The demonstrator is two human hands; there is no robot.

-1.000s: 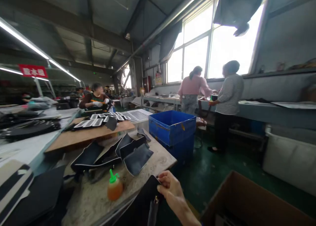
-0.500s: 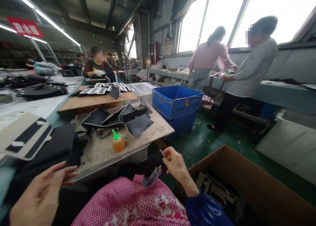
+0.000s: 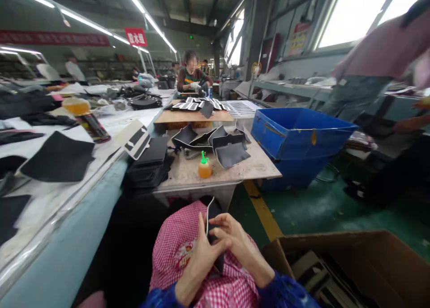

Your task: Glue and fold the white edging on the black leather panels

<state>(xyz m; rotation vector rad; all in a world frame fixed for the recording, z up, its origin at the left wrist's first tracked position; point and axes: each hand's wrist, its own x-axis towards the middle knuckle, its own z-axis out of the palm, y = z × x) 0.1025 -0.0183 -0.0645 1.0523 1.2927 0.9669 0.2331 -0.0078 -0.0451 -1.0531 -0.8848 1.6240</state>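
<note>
1. Head view shows a long white table (image 3: 55, 211) on the left, with black pieces on it.
2. A long red banner (image 3: 53, 38) hangs far back; its words are too blurry to read.
3. On the right is a big blue tub (image 3: 298, 144).
4. An open brown box (image 3: 372, 258) sits in front of it.
5. The pink checked apron (image 3: 173, 229) has a picture on it, with letters I can't make out.
6. A small red sign (image 3: 136, 36) has white Chinese writing, a bit fuzzy.
7. Left hand (image 3: 203, 252) and right hand (image 3: 233, 238) both pinch one black piece (image 3: 214, 210) with a pale edge, over the apron.
8. A tilted bottle (image 3: 89, 124) has a dark label, too blurry to read.
9. A little green-topped bottle (image 3: 204, 170) holds orange stuff.
</note>
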